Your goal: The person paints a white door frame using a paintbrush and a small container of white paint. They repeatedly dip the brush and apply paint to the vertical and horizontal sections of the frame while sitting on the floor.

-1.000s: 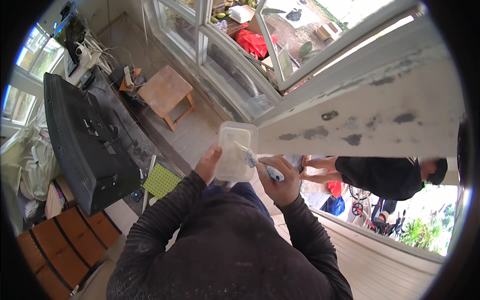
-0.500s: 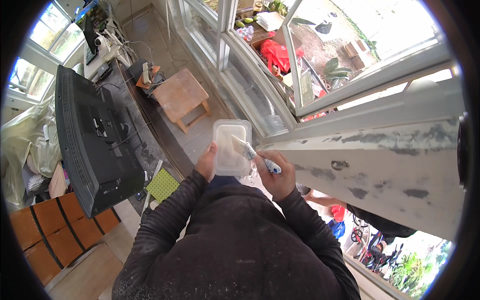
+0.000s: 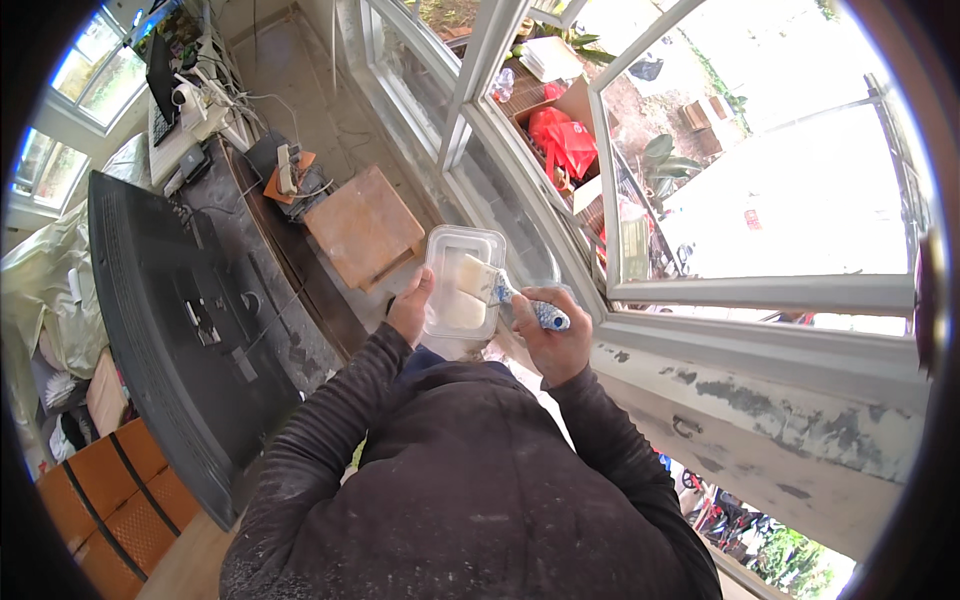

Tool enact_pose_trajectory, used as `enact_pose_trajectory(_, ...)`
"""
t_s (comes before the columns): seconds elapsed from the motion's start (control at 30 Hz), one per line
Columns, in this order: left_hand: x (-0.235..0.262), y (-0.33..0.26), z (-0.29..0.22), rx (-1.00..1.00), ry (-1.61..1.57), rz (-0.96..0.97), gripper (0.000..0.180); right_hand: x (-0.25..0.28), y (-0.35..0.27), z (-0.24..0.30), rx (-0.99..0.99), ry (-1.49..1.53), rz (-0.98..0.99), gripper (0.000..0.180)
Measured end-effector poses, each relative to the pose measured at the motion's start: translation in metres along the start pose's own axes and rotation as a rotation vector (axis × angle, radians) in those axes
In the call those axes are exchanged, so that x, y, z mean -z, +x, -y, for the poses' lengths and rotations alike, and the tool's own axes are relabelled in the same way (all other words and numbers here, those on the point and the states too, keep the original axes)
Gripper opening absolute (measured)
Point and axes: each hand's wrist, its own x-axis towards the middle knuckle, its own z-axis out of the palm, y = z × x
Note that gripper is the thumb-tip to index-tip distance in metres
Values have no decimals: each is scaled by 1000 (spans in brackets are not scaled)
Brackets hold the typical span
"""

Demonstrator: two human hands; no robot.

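Note:
My left hand (image 3: 410, 308) grips the left side of a clear rectangular plastic tub (image 3: 438, 246) in front of my body. Whitish material (image 3: 462, 311) lies in the tub's bottom; whether it is liquid or paste I cannot tell. In my right hand (image 3: 556, 337) is a paintbrush (image 3: 508, 289) with a blue-and-white patterned handle. Its pale, wide bristle end is inside the tub, over the whitish material, pointing left. The right fingers wrap round the handle, whose end sticks out beyond them.
To the left stands a large black monitor (image 3: 190, 330) on a dark desk (image 3: 228, 205). A wooden stool (image 3: 365, 228) is ahead on the floor. Open window frames (image 3: 760, 292) run along the right, above a wall ledge (image 3: 760, 400) with grey patches. Red bags (image 3: 570, 148) lie outside.
My view has shifted, so the monitor appears nearer and more of the outdoors shows. The brush has tilted flatter, its bristle end still in the tub. Both hands keep their holds.

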Motion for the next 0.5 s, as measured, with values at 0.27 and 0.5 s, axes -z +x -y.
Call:
enact_pose_trajectory(0.27,2,33,-95,-43,213,74,71,-20,60,2,-265,163,-26,15)
enact_pose_trajectory(0.5,-1,54,-102,27,157,27,71,-10,79,7,-256,87,-65,11)
